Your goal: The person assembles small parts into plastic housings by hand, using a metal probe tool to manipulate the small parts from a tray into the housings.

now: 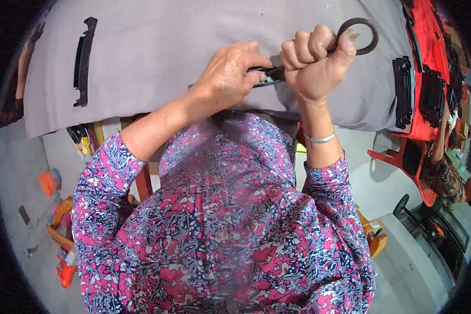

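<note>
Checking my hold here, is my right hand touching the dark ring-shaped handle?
Touching. The head view shows the right hand closed in a fist, with the dark ring-shaped handle emerging directly from its grip.

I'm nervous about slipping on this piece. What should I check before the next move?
1. Right hand closed around the dark tool with a round ring handle: ok.
2. Left hand fingers on the small, shiny black part: ok.
3. Tool's far end clear of fingertips: cannot tell, hidden.
4. Long, slotted black strip apart from both hands: ok.
5. Silver-coloured metal bracelet off right wrist: not ok, worn.
</note>
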Motion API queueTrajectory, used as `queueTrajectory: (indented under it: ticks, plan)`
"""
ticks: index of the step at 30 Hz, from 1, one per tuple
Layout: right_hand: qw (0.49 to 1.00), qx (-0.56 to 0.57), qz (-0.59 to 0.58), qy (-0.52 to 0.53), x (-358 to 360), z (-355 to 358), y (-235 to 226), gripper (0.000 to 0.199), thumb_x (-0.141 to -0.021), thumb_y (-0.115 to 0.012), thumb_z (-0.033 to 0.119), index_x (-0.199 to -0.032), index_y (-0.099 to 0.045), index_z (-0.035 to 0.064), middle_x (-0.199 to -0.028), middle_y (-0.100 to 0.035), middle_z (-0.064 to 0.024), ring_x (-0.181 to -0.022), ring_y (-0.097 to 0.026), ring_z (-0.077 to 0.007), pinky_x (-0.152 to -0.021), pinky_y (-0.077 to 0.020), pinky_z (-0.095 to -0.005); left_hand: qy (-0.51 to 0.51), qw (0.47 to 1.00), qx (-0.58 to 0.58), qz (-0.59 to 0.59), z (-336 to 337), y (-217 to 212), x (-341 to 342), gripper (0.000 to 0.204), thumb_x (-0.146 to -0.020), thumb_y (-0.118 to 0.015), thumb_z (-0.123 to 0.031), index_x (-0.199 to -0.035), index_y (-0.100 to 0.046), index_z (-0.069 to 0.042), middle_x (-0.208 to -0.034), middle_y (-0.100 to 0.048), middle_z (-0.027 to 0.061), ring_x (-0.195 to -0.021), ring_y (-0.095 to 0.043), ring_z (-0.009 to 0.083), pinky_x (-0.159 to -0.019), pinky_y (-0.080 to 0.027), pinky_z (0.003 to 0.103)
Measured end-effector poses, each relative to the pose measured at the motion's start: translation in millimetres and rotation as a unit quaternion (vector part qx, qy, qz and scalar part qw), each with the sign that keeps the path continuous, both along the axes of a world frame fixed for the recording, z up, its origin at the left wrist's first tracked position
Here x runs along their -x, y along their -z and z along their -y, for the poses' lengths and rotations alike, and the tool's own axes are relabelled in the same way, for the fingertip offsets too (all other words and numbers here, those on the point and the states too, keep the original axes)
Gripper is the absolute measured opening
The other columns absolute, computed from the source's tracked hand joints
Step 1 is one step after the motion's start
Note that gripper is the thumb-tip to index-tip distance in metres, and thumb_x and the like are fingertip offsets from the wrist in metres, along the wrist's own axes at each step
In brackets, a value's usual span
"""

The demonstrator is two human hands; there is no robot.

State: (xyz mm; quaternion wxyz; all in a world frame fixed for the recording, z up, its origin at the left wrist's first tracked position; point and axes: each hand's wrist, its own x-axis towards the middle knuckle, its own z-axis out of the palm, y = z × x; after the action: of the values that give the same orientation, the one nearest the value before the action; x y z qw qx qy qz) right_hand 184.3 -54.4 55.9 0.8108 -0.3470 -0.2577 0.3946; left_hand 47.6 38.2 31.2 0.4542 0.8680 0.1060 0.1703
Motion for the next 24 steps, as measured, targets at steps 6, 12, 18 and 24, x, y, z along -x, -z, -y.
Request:
queueTrajectory:
  ticks: [6,12,18,24]
  plan:
    - [0.999,0.032,0.010,0.028,-2.2,-3.7,0.6,0.060,-0.099,-0.035,0.059,-0.060,-0.022,0.0150,-0.052,-0.016,0.0056,-0.046,-0.012,-0.0082,-0.041,-0.0137,-0.0270,-0.013,0.999,-0.017,-0.025,1.1,1.6,0.7,0.024,-0.078,-0.063,-0.003,-0.102,-0.068,-0.001,-0.084,-0.056,0.0158,-0.082,-0.060,0.0341,-0.074,-0.047,0.043]
    - [0.999,0.012,-0.036,-0.011,-26.0,6.1,-21.5,0.056,-0.098,-0.034,0.057,-0.062,-0.025,0.0151,-0.055,-0.019,0.0039,-0.048,-0.015,-0.0095,-0.044,-0.0126,-0.0277,0.002,0.996,-0.064,-0.056,-3.3,-16.3,5.9,0.029,-0.080,-0.064,-0.010,-0.107,-0.065,0.000,-0.089,-0.056,0.0169,-0.083,-0.059,0.0360,-0.077,-0.048,0.043]
    - [0.976,0.178,0.091,-0.080,-59.4,21.5,-46.9,0.047,-0.102,-0.036,0.041,-0.066,-0.039,0.0111,-0.056,-0.034,0.0037,-0.047,-0.022,-0.0058,-0.041,-0.0152,-0.0241,-0.019,0.995,-0.088,-0.030,-6.6,-34.9,28.1,0.035,-0.073,-0.069,-0.009,-0.105,-0.064,0.002,-0.091,-0.056,0.0135,-0.087,-0.059,0.0328,-0.077,-0.046,0.041]
    - [0.657,0.306,0.684,-0.084,-49.5,36.9,-22.7,0.019,-0.089,-0.049,0.012,-0.095,-0.066,0.0042,-0.085,-0.069,-0.0160,-0.078,-0.068,-0.0325,-0.070,-0.0523,-0.0409,-0.044,0.978,-0.202,-0.038,-5.9,-32.0,50.3,0.036,-0.068,-0.070,-0.005,-0.103,-0.065,-0.002,-0.090,-0.057,0.0094,-0.090,-0.058,0.0286,-0.080,-0.042,0.039]
